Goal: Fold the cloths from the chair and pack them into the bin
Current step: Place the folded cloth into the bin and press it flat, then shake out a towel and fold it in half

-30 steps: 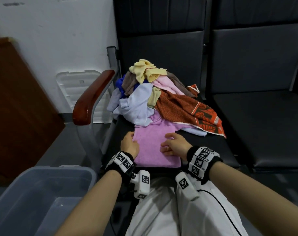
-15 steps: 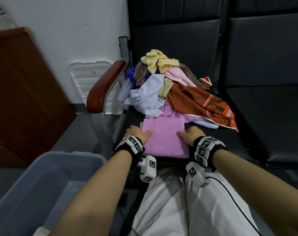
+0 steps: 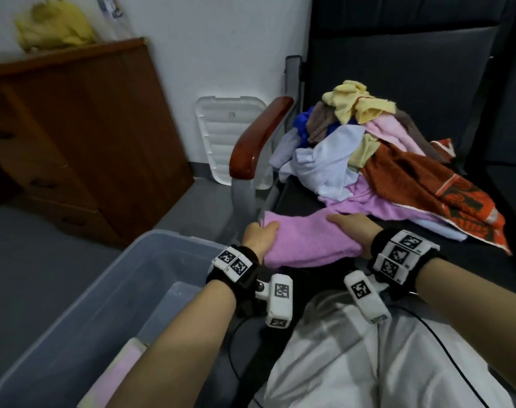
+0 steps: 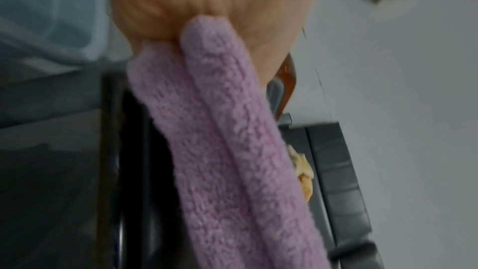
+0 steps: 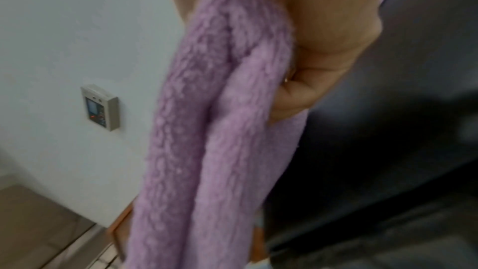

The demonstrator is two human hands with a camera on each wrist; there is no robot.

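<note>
Both hands, left hand [image 3: 258, 235] and right hand [image 3: 352, 228], clutch the fluffy folded lilac cloth [image 3: 307, 242], seemingly off the chair seat [image 3: 298, 192].

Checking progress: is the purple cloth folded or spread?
Folded: the purple cloth shows stacked layers in both wrist views, held by left hand and right hand.

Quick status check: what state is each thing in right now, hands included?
Purple cloth: folded, held off the seat at both ends.
Left hand: grips its left end.
Right hand: grips its right end.
Bin: open, a folded pink cloth inside.
Cloth pile: unfolded on the chair.
</note>
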